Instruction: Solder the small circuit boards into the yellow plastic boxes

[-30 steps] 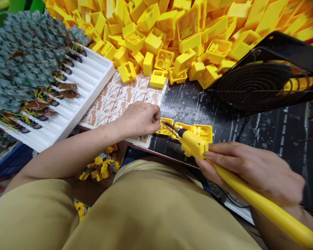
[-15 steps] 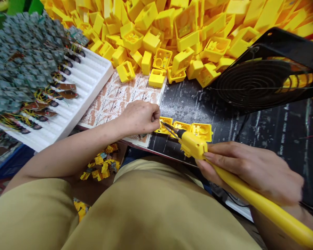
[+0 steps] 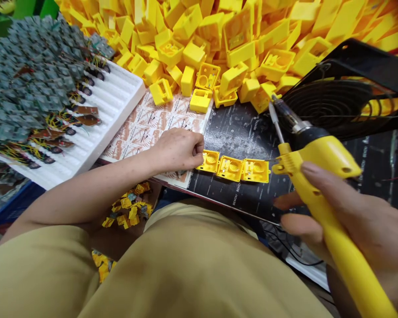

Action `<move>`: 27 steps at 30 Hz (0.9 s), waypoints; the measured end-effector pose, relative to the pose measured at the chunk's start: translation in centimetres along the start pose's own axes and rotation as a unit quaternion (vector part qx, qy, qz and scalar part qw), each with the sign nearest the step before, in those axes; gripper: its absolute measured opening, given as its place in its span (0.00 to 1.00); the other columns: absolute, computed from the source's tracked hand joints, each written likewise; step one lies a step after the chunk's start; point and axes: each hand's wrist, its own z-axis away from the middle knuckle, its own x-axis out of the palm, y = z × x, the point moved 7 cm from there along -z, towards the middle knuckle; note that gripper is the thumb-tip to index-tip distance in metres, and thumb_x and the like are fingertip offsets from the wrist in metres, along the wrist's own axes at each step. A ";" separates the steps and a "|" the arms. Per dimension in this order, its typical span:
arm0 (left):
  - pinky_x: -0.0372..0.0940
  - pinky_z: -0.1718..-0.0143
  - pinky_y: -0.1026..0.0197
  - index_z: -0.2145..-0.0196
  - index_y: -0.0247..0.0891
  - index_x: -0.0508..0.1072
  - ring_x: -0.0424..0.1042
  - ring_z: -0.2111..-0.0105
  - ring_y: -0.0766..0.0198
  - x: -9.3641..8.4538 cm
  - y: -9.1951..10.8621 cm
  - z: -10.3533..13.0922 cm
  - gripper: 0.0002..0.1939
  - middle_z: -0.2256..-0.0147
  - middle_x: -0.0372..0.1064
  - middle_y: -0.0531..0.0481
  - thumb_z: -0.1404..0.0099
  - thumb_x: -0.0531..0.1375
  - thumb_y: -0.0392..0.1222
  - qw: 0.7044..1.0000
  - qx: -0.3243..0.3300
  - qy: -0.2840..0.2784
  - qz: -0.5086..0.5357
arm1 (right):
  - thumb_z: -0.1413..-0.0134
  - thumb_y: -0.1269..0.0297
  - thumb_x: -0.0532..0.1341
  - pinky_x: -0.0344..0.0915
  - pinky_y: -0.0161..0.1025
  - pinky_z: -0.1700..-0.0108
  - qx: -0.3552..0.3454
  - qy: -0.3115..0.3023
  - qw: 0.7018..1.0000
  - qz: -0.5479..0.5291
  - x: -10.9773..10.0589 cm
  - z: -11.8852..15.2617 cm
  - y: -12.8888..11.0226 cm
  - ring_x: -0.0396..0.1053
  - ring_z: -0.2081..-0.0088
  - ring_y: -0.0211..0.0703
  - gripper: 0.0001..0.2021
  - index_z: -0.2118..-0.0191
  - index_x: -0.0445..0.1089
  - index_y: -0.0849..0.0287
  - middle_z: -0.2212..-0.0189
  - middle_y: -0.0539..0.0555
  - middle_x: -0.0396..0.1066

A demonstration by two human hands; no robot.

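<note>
Three cases [image 3: 230, 168] lie in a row on the bench [image 3: 232, 130], the leftmost at the left hand [image 3: 177, 149]. Right of the row, the right hand [image 3: 365, 216] holds an iron [image 3: 330, 154]. Behind the row is a heap [image 3: 187, 22]; a fan [image 3: 321, 108] stands before its right part. Left are a sheet [image 3: 154, 117] and, farther left, a tray [image 3: 119, 86] bearing boards [image 3: 29, 75].

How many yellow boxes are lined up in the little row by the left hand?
3. The left box is by the left hand, partly covered; the middle box is beside it; the right box ends the row. The hand may hide more.
</note>
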 end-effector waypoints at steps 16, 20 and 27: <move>0.63 0.67 0.61 0.68 0.37 0.78 0.72 0.73 0.62 0.1 0.0 0.1 0.10 0.73 0.74 0.51 0.44 0.57 0.38 0.999 0.011 -0.001 0.032 | 0.39 0.67 0.59 0.74 0.35 0.67 -0.020 -0.002 0.999 -0.027 2.0 -1.4 -0.5 0.75 0.70 0.39 0.02 0.62 0.69 0.54 0.71 0.50 0.76; 0.63 0.68 0.61 0.69 0.37 0.78 0.72 0.72 0.61 0.1 0.0 0.0 0.09 0.74 0.75 0.51 0.44 0.58 0.39 1.000 0.016 0.003 0.026 | 0.42 0.69 0.63 0.74 0.30 0.64 -0.094 0.006 0.996 0.003 2.0 -2.1 -1.7 0.75 0.70 0.35 0.03 0.67 0.68 0.58 0.72 0.50 0.75; 0.59 0.71 0.65 0.71 0.37 0.77 0.70 0.74 0.65 0.2 0.0 -0.2 0.08 0.75 0.74 0.52 0.45 0.58 0.39 0.999 0.011 0.010 0.028 | 0.42 0.68 0.64 0.72 0.28 0.72 -0.143 0.019 0.989 0.028 0.6 -2.5 -1.9 0.74 0.74 0.34 0.03 0.65 0.68 0.58 0.72 0.50 0.75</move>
